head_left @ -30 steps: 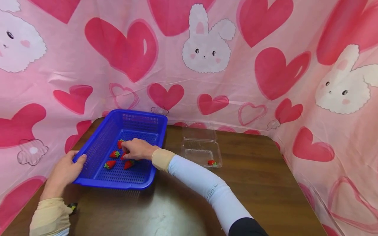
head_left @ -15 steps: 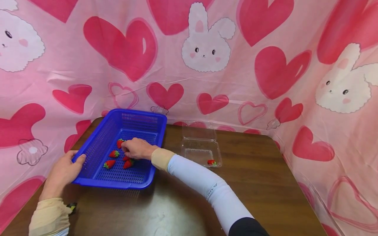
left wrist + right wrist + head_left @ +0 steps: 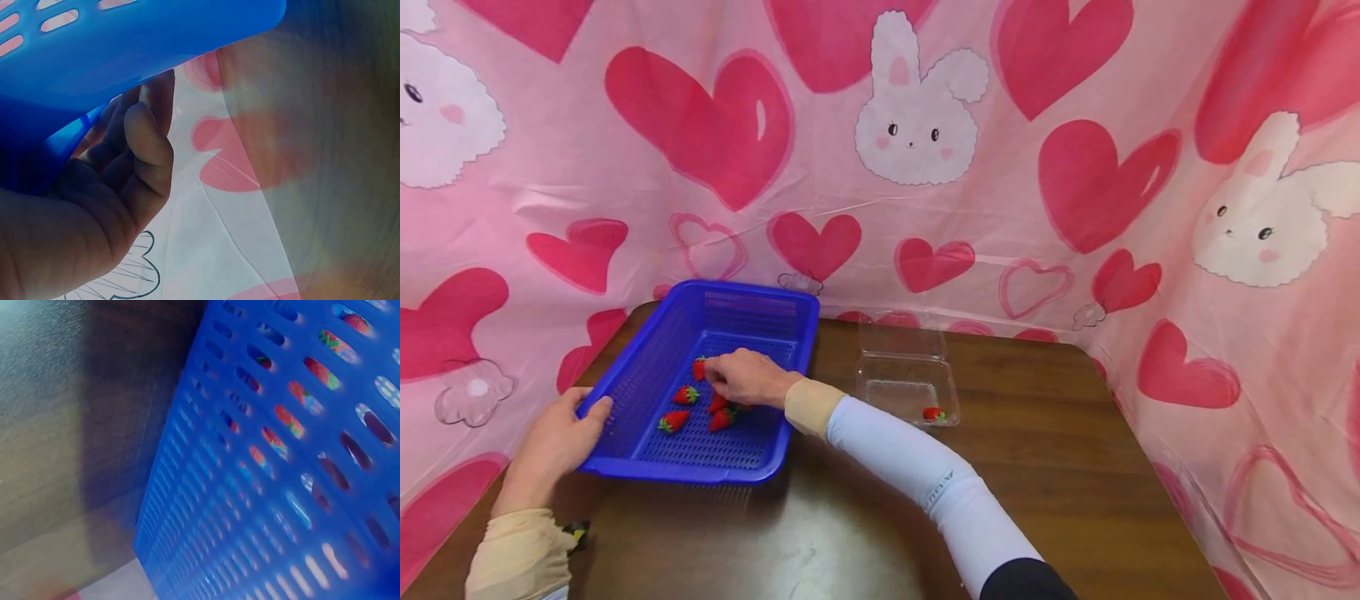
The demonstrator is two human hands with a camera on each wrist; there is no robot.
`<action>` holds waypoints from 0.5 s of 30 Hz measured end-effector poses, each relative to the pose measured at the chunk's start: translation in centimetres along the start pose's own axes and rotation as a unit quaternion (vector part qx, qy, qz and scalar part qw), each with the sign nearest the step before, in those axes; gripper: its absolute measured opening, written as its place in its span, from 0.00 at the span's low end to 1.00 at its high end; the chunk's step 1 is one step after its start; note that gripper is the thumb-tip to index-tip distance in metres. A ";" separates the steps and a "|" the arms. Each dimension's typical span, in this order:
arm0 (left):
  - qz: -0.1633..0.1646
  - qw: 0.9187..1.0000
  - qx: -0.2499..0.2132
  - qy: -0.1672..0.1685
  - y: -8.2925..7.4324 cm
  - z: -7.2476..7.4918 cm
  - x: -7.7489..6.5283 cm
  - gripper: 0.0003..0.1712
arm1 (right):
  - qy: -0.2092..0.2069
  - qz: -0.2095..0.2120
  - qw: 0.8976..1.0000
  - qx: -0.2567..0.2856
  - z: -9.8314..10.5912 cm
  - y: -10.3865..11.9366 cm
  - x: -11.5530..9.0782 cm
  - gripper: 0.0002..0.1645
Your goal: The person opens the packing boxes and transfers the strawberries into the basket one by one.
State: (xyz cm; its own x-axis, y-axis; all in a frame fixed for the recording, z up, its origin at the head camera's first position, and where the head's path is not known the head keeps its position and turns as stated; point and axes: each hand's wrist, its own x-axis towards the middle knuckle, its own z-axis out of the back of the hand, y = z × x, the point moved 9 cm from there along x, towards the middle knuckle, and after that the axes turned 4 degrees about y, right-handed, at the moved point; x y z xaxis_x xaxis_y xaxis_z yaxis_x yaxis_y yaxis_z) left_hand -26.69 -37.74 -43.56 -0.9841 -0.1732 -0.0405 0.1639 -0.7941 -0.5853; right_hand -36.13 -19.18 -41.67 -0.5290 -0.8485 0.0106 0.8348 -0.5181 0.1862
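The left hand (image 3: pixel 561 435) grips the near left rim of a blue plastic basket (image 3: pixel 696 476), thumb over the edge; in the left wrist view its curled fingers (image 3: pixel 152 147) show below the basket wall. Inside the basket, the right hand (image 3: pixel 747 379) reaches down with bent fingers and pinches a strawberry (image 3: pixel 700 368) at its left; part of the grip is hidden. More strawberries lie around it on the perforated floor, among them one strawberry (image 3: pixel 685 395) and another strawberry (image 3: pixel 673 421) nearer the front. The right wrist view shows mostly the slotted basket wall (image 3: pixel 206 487).
A clear plastic clamshell box (image 3: pixel 901 408) stands with its lid up to the basket's right, holding one strawberry (image 3: pixel 934 413). Both rest on a brown wooden table (image 3: pixel 1037 467). A pink heart-and-rabbit curtain (image 3: pixel 827 167) hangs around the table's back and sides.
The view has shifted slightly, moving everything a little left. The right hand's fingers have edged slightly closer to the far strawberry; the left hand keeps its grip on the basket.
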 end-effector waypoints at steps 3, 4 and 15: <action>-0.007 1.000 0.002 -0.004 0.0 0.0 0.1 0.33 | -0.032 0.011 0.999 0.004 1.1 -0.1 -0.6 0.04; -0.007 1.000 0.003 -0.003 0.1 0.0 0.1 0.33 | -0.042 0.012 0.999 0.008 1.6 -0.2 -0.9 0.03; -0.003 1.000 0.011 0.000 0.0 0.0 0.1 0.34 | -0.101 0.024 0.994 0.046 6.5 -1.9 -5.2 0.04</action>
State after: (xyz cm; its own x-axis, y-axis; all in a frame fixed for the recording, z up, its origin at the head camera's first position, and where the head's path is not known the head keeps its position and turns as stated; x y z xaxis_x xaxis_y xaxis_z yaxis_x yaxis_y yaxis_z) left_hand -26.77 -37.79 -43.53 -0.9849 -0.1690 -0.0367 0.1597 -0.8072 -0.5683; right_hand -35.95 -13.11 -35.65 -0.5168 -0.8283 0.2164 0.8470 -0.4579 0.2700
